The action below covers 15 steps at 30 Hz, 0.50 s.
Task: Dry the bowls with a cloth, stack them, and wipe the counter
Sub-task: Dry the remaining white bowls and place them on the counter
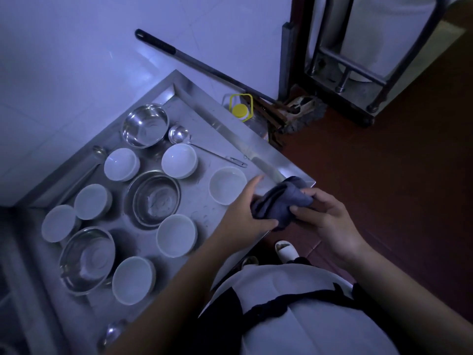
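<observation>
I have the cloth, a dark, soft, bunched-up rag, held between both hands over the near right corner of the tabletop. My left hand grips its left side, thumb curled under the folds and fingers stretched along the top. My right hand pinches the right side, fingertips pressed into the fabric. The hands are close together, joined only by the cloth.

Just left of the cloth stands a white bowl, round and smooth, mouth up, near the right edge. Six more white bowls are spread over the surface: one and another in the far half, two along the left side, one in the middle near part and one nearest me. All are apart, none stacked.

Among them are three shiny steel bowls: one at the far end, a wide shallow one in the centre and one at the near left. A steel ladle lies at the far right, handle running toward the edge. The tabletop is brushed steel with a raised rim, and I see water drops on it near my left hand.

On the reddish floor beyond stand a bottle with a yellow cap and a long-handled mop leaning against the white wall.
</observation>
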{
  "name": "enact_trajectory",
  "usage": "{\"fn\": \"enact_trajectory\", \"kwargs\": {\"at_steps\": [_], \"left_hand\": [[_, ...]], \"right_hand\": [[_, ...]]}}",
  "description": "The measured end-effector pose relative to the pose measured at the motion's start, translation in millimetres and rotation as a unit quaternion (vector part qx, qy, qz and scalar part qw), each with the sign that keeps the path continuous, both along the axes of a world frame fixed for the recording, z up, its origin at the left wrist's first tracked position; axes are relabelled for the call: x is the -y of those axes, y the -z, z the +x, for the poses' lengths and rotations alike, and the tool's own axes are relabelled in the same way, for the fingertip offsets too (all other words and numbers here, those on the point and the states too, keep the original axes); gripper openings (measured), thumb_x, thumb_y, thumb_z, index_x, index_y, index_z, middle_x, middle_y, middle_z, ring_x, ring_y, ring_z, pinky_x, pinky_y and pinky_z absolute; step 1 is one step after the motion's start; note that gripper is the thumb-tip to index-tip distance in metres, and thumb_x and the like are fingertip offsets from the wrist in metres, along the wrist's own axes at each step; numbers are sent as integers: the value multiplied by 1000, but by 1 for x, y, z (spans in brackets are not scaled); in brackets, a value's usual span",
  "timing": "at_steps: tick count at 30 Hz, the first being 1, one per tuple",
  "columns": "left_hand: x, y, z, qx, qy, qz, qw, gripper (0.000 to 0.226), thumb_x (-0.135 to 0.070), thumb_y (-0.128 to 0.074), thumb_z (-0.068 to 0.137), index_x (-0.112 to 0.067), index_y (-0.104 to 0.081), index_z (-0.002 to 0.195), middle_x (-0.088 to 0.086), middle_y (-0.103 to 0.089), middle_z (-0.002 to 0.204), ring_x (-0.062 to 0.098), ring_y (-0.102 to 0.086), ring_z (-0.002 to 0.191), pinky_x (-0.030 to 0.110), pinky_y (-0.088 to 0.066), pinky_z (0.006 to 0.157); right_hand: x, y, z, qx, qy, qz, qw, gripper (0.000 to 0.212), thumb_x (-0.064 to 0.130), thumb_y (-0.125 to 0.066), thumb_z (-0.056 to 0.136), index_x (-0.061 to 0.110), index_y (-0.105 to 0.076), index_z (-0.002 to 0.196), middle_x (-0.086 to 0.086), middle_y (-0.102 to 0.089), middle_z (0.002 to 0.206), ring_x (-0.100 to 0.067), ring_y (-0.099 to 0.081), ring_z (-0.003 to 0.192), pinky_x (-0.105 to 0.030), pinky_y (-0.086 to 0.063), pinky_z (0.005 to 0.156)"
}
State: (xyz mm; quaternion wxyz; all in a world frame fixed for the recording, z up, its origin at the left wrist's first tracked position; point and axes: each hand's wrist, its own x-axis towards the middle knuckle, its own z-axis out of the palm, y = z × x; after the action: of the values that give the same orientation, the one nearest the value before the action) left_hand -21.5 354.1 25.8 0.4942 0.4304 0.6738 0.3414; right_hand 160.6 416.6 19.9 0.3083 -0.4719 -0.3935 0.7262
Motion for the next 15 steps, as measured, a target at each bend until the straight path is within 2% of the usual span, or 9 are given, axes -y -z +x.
{"fn": "enact_trajectory", "kwargs": {"at_steps": [2,3,4,6,8,9,10,12,15], "left_hand": [[3,-2,0,-44,-3,0,999,59,-24,-74,66,-40,-58,120,-23,-67,96,-8,-62,88,15,-47,77],[6,-3,-2,-56,2,12,998,46,-21,-74,67,-39,-63,107,-24,-67,87,-7,-61,80,16,-47,73],[9,-3,-4,-56,7,27,998,38,-16,-75,68,-34,-67,101,-21,-67,84,-3,-61,78,19,-49,72],[12,-7,-7,-20,9,49,999,38,-5,-78,72,-27,-73,102,-12,-72,91,7,-66,88,29,-53,82],[11,-10,-8,55,-6,42,998,42,1,-79,74,-29,-75,103,-2,-75,98,15,-69,96,33,-55,89],[9,-9,-8,89,-25,33,995,42,1,-79,75,-30,-75,103,4,-76,100,18,-70,98,35,-57,90],[7,-6,-8,114,-47,23,992,41,0,-79,76,-29,-74,104,10,-76,103,22,-71,99,38,-57,90],[5,-1,-11,165,-81,-9,983,44,-5,-80,77,-27,-71,113,16,-73,113,29,-70,107,42,-57,93],[7,8,-13,210,-43,-87,973,61,3,-81,76,-23,-63,128,11,-70,126,28,-65,121,46,-53,101]], "right_hand": [[-3,4,3,132,-41,107,985,43,-5,-83,70,34,-72,86,-18,-50,126,-21,-50,116,-23,-45,101],[-6,3,5,204,-75,180,959,52,-4,-86,68,44,-69,79,-7,-48,125,-18,-44,120,-18,-39,99],[-11,3,7,237,-117,238,935,56,-1,-88,65,49,-65,77,2,-49,124,-17,-42,122,-17,-37,97],[-24,2,13,177,-213,261,925,53,4,-88,63,44,-64,88,14,-56,119,-19,-55,118,-23,-47,92],[-36,0,14,121,-314,208,918,58,11,-86,65,41,-61,108,12,-64,110,-22,-67,100,-39,-56,82],[-41,2,11,135,-350,224,900,57,13,-86,66,39,-61,110,9,-67,102,-19,-68,92,-42,-56,77],[-45,4,7,155,-365,254,882,48,14,-87,68,35,-64,106,7,-69,93,-16,-67,86,-40,-54,74],[-50,8,-2,145,-357,287,877,27,15,-82,74,26,-72,97,2,-70,84,-16,-65,81,-39,-50,72],[-58,16,-10,88,-325,245,909,17,9,-76,78,12,-76,95,-6,-74,85,-18,-67,79,-34,-51,72]]}}
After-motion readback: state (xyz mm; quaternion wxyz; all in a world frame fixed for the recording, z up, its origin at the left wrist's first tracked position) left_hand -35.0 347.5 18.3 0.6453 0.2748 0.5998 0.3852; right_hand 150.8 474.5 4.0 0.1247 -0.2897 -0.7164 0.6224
